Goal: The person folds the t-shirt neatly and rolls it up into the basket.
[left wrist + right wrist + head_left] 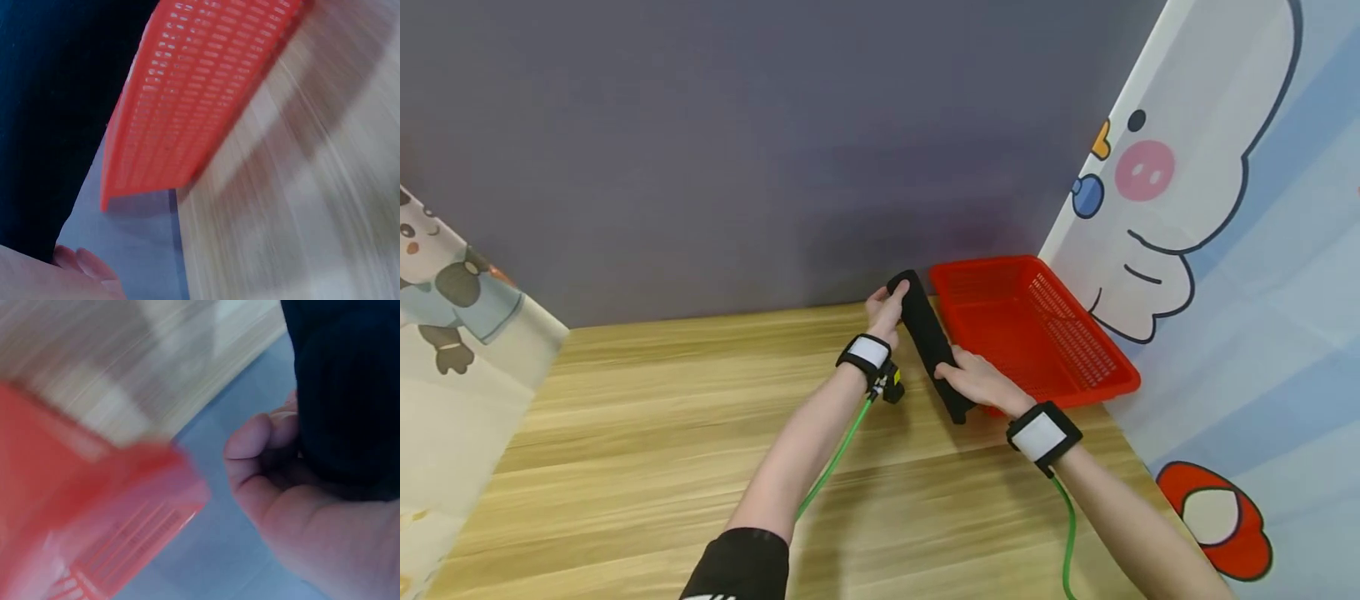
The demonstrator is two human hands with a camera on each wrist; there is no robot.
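A long, narrow piece of folded black cloth (927,333) is held at a slant just left of a red plastic basket (1108,385). My left hand (884,317) pinches its far end, thumb on top. Nearer to me, my right hand (979,379) grips the lower part, its wrist passing over the basket's front left corner. Dark cloth (56,106) fills the left side of the left wrist view, with some fingertips showing below. In the right wrist view, curled fingers of the right hand (306,515) hold the cloth (350,394). What the cloth is cannot be told.
The basket stands in the far right corner of the wood-grain table (647,433). Behind rises a plain grey panel (715,167); cartoon-printed walls flank both sides. A green cable (838,458) runs from each wrist strap.
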